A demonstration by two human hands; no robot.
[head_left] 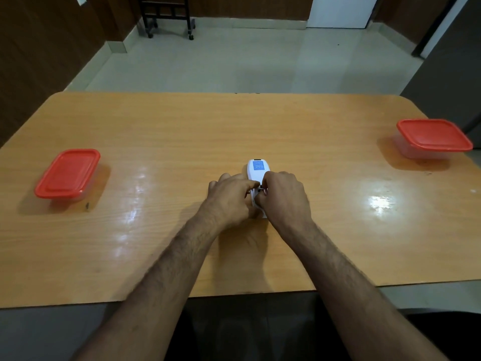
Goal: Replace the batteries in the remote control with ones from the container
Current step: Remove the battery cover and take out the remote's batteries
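A white remote control (257, 169) with a blue label lies back side up in the middle of the table. My left hand (230, 198) grips its near end from the left. From the right, my right hand (282, 198) holds the same end, fingertips pinched at the battery compartment. Both hands cover the near half of the remote; the batteries are hidden. One clear container with a red lid (68, 173) stands at the left, a second red-lidded container (434, 138) at the far right. Both lids are shut.
The wooden table (182, 142) has rounded far corners and its near edge runs just below my forearms. Beyond it lies tiled floor with a dark wheeled cart (166, 14) at the back wall.
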